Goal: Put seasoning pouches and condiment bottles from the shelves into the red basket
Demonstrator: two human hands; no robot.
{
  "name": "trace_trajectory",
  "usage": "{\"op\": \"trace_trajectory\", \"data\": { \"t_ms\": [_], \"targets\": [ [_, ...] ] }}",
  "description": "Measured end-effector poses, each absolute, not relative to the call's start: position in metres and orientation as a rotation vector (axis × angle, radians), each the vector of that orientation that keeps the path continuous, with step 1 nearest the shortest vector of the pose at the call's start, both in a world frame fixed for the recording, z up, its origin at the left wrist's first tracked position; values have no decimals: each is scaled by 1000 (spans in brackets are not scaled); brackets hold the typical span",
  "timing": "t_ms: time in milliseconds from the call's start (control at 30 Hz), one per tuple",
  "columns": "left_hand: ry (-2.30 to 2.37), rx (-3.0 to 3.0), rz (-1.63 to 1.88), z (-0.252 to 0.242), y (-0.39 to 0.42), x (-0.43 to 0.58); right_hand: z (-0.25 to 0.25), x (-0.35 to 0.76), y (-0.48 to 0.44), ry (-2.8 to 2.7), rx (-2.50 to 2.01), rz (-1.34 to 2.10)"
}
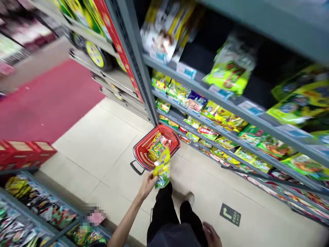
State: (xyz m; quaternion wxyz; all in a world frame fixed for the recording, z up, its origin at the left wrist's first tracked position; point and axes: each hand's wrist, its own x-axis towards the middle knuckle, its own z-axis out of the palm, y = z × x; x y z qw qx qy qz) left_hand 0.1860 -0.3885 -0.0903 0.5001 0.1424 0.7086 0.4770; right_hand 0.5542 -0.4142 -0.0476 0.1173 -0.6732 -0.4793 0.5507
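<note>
On pale tiles point(82, 137) in a shop aisle, with stocked shelves point(142, 65) beyond and to the right of a red basket point(143, 151), and a red carpet point(72, 85) beyond it to the left. Pinched along its left edge by the fingers point(151, 176) of the left hand point(146, 187): a yellow-green packet point(162, 170), long axis near upright in view, top tilted slightly right, overlapping the basket's near rim; cannot tell whether touching. From those fingers, packet just to the right, basket's hollow just ahead. Much farther from the basket, low beside a leg: the right hand point(212, 235), loosely bent and partly cut off, cannot tell whether holding anything. Inside the basket, heaped yellow bags point(156, 149) and a reddish one point(166, 141); at its near left, a jutting handle point(137, 167).
</note>
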Motion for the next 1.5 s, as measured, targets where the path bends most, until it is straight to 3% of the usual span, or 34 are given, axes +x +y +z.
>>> {"op": "trace_trajectory", "data": {
  "t_ms": [267, 467, 767, 1133, 1500],
  "targets": [
    [1410, 344, 1106, 84, -467, 363, 57, 585, -412, -1165, -977, 2033],
    [1342, 312, 1301, 143, -502, 458, 112, 627, -433, -1028, -1005, 1838],
    [1149, 801, 1147, 158, -532, 443, 133, 644, -485, -1106, -905, 1749],
    [971, 766, 1153, 116, -650, 286, 101, 481, -615, -1104, -1166, 1786],
    [1011, 738, 1314, 110, -693, 191, 132, 387, -644, -1324, -1218, 1835]
  ]
}}
